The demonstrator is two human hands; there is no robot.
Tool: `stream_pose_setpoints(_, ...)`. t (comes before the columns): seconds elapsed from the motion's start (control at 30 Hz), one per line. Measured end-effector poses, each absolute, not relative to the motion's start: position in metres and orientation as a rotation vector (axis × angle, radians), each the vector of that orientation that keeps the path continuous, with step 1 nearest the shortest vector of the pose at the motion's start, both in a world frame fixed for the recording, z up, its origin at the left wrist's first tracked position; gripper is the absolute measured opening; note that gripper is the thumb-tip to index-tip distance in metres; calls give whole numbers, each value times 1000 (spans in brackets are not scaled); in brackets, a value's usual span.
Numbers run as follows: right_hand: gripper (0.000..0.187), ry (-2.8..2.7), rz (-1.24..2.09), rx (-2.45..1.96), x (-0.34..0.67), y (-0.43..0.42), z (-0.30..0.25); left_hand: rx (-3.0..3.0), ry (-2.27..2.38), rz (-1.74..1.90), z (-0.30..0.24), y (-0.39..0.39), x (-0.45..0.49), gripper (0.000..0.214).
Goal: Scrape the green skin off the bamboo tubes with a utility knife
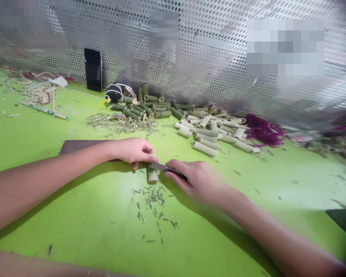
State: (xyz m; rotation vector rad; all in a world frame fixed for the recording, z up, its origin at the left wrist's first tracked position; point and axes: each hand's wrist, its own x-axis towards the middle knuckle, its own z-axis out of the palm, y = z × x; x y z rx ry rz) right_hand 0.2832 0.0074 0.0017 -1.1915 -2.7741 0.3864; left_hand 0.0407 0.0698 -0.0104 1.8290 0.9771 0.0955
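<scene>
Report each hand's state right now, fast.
Left hand: closed, pinching the top of the bamboo piece.
Right hand: closed on the knife, with the blade against the bamboo piece.

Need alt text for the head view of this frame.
The left hand steadies a short bamboo tube on a green table while the right hand holds a knife against it. Shavings lie in front; more tubes are piled behind.

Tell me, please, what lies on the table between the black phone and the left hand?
Thin pale shavings lie heaped on the table between the phone and the left hand, which grips a bamboo piece; the head view shows this.
</scene>
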Motion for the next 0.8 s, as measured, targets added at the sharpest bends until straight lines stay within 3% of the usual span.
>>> stream_pose_setpoints(0.23, 30, -2804, 254, -1195, 272, 7, 1, 1878, 1031, 104, -10, 68, 43, 27)
stream_pose_setpoints(0.5, 30, -2773, 510, -1173, 275, 13, -1, 1823, 995, 104, -11, 70, 45, 26)
stream_pose_setpoints(0.67, 42, -2800, 803, -1064, 286, 11, 5, 1795, 982, 111, -12, 71, 43, 35)
stream_pose_setpoints(0.8, 40, -2789, 657, -1103, 289, 5, 3, 1798, 984, 112, -11, 71, 43, 34)
